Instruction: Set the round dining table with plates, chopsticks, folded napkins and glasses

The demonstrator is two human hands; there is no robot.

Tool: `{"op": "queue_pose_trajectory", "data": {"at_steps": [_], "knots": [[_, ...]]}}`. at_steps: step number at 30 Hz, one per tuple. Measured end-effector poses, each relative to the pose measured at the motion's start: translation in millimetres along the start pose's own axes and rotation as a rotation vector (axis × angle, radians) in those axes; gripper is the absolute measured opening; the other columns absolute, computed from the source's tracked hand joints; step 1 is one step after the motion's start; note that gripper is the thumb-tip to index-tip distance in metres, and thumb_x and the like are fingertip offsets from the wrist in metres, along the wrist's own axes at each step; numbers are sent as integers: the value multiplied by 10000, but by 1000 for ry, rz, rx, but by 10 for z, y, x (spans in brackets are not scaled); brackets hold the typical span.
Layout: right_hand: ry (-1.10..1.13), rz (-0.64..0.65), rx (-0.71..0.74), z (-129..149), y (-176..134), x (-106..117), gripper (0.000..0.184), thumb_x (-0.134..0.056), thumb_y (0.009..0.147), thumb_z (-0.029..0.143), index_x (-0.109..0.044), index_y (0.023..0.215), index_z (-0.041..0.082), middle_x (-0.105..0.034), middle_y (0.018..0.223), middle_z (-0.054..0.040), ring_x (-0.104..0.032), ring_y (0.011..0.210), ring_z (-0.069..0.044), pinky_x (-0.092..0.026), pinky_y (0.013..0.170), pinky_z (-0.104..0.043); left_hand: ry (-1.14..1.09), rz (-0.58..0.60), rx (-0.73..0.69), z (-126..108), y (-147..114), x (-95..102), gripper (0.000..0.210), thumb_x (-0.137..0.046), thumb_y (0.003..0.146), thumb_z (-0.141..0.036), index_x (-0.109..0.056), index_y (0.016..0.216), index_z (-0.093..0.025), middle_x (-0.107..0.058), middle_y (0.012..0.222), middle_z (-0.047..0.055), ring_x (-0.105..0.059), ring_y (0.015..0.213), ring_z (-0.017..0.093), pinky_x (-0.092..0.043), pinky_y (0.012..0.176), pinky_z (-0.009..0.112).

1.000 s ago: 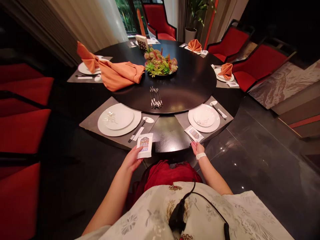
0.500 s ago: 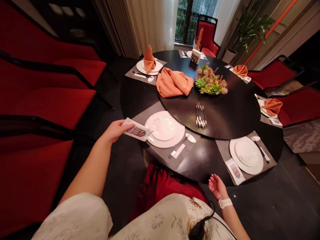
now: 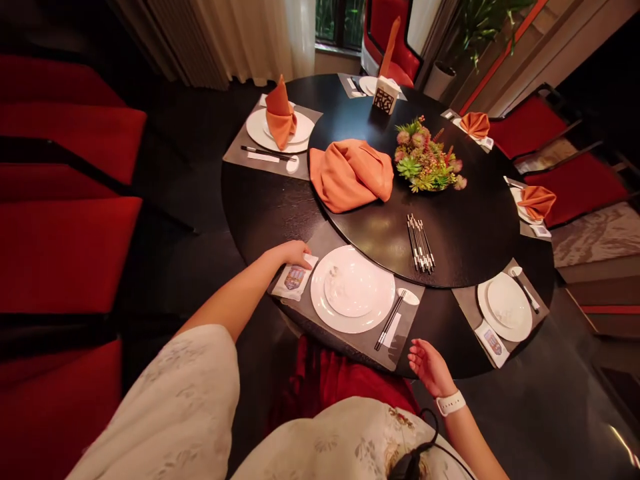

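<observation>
My left hand (image 3: pixel 294 254) grips the upper end of a white wet-wipe packet (image 3: pixel 293 283) with a printed picture on it. The packet lies on the grey placemat (image 3: pixel 327 237), left of a small white plate stacked on a larger white plate (image 3: pixel 320 303). To the right of the plates are black chopsticks (image 3: pixel 390 320), a white paper sleeve (image 3: pixel 393 331) and a white spoon (image 3: pixel 409 297). My right hand (image 3: pixel 431 367) hovers by the table's front edge, palm turned inward, fingers loosely bent and holding nothing.
On the turntable (image 3: pixel 470 247) are a heap of orange napkins (image 3: pixel 353 175), a succulent centrepiece (image 3: pixel 425 157), several chopsticks (image 3: pixel 421 243) and a patterned holder (image 3: pixel 386 95). Other place settings ring the round black table (image 3: pixel 270 207). Red chairs (image 3: pixel 65 253) stand at left.
My left hand has moved right and brought the packet from beyond the table edge down onto the placemat. My right hand stays near the edge. The camera view has shifted.
</observation>
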State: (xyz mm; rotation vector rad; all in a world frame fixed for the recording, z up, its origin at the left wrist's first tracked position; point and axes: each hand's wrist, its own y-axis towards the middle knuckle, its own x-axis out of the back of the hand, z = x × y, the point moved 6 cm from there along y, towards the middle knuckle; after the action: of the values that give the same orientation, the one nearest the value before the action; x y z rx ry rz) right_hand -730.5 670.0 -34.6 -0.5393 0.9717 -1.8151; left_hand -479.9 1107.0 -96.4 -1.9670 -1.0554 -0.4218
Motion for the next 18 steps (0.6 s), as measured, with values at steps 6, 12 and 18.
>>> {"op": "queue_pose_trajectory", "data": {"at_steps": [6,12,18], "knots": [[-157,21,176,503,181,-247,278,-803,694,337,-637,824,156,-674,667,-8,-628,549,-113,-495,497,-198,99,-348,-61,162,-85,39,393,-699,716,-412,-757,1049,-214,-680,1163,133,-616,1079,311,-443,974,343],[-285,118,348,1085,548,-399,375,-814,655,447,-619,809,167,-683,704,-10,-627,586,-119,-484,524,-205,168,-378,108,193,-327,-289,509,-642,768,-410,-672,1225,-188,-565,1352,168,-556,1194,364,-419,1060,422],[-412,137,499,1672,1075,-280,282,-795,671,399,-644,758,179,-679,687,-5,-602,585,-127,-462,535,-220,123,-567,-29,-637,165,137,484,-602,834,-412,-625,1256,-175,-572,1301,155,-566,1183,310,-413,1069,373]]}}
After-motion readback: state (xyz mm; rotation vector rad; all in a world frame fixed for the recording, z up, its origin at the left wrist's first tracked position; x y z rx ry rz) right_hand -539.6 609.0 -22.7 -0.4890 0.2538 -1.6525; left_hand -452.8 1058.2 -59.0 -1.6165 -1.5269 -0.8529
